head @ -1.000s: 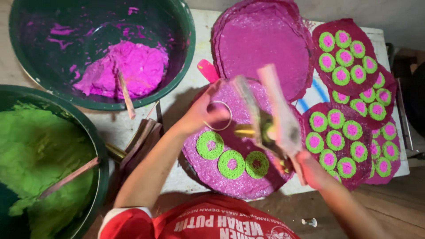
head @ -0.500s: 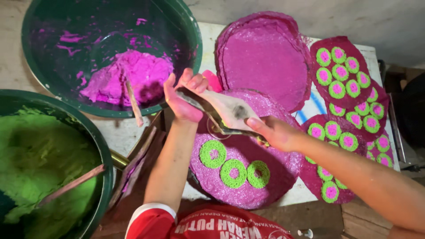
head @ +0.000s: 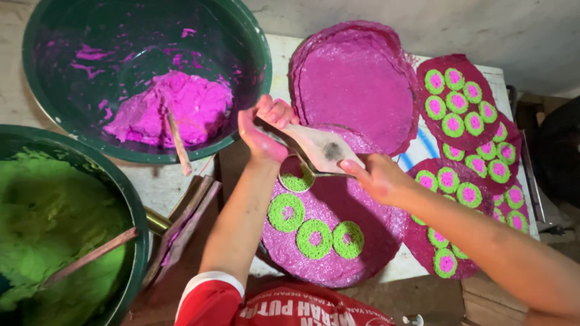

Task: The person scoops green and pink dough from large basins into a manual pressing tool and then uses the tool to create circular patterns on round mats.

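My left hand (head: 261,131) and my right hand (head: 376,178) each grip one end of a flat beige scraper (head: 323,148), held level above a round purple sheet (head: 362,232). Just under the scraper, by my left wrist, a metal ring mould (head: 296,180) filled with green paste rests on the sheet. Three green paste rings lie in a row on the sheet nearer to me: one on the left (head: 286,212), a middle ring (head: 314,230) and one on the right (head: 348,239).
A green basin (head: 254,54) at the back left holds pink dough (head: 175,108) and a stick. A second basin (head: 140,241) at the near left holds green dough (head: 54,223) and a stick. Plain purple sheets (head: 356,84) are stacked behind; ring-covered sheets (head: 462,111) lie at the right.
A second ago my left hand held the ring mould over the sheet and my right held the scraper upright. Now both hands hold the scraper flat over the green-filled mould.
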